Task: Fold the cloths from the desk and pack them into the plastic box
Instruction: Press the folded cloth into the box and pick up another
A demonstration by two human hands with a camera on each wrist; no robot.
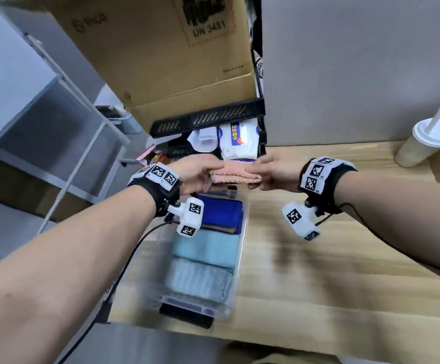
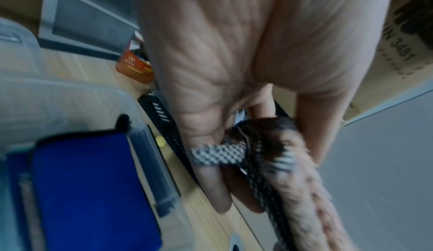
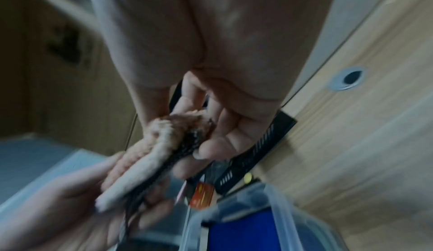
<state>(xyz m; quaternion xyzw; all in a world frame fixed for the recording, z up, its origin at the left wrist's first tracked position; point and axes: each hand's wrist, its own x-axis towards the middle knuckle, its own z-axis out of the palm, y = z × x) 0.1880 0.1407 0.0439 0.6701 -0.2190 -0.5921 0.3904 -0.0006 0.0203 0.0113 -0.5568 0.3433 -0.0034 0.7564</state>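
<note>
A folded pink cloth (image 1: 236,175) with a checked edge hangs in the air above the far end of the clear plastic box (image 1: 241,258). My left hand (image 1: 200,174) grips its left end (image 2: 269,155), thumb on top and fingers curled under. My right hand (image 1: 268,174) pinches the right end (image 3: 178,133) between thumb and fingers. Inside the box lie a folded dark blue cloth (image 1: 220,212), a light blue cloth (image 1: 208,249) and a grey cloth (image 1: 200,281) in a row.
The box stands at the left edge of a wooden desk (image 1: 331,271). Behind it is a black crate (image 1: 208,122) with wipes packs (image 1: 237,139) under a large cardboard box (image 1: 166,53). A lidded cup with straw (image 1: 423,143) stands at the right back.
</note>
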